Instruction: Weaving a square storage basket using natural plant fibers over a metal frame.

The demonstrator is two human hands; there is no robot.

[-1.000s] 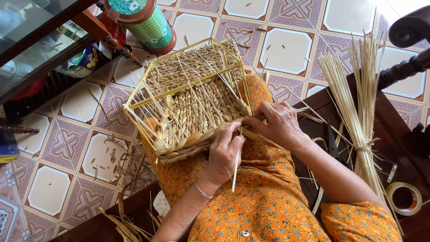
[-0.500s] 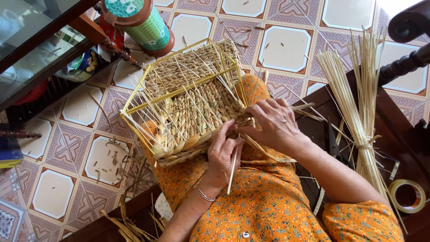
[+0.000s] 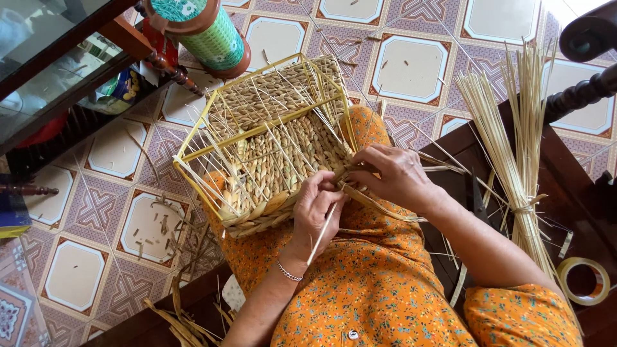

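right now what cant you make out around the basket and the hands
Head view only:
- Left hand fingertips: curled under, hidden by the hand itself; exact grip on the thin stick unclear.
- Right hand fingertips: tucked among strands at the basket rim.
- Basket underside: hidden against the lap.
- Green cylinder: top cut off by the upper edge.
- Tape roll: partly behind the reed bundle.

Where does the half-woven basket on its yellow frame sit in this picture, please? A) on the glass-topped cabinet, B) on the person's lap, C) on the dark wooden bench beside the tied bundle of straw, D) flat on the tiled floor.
B: the basket rests on the orange-clad lap, tilted, with the left hand and the right hand both at its near edge, working the strands there.
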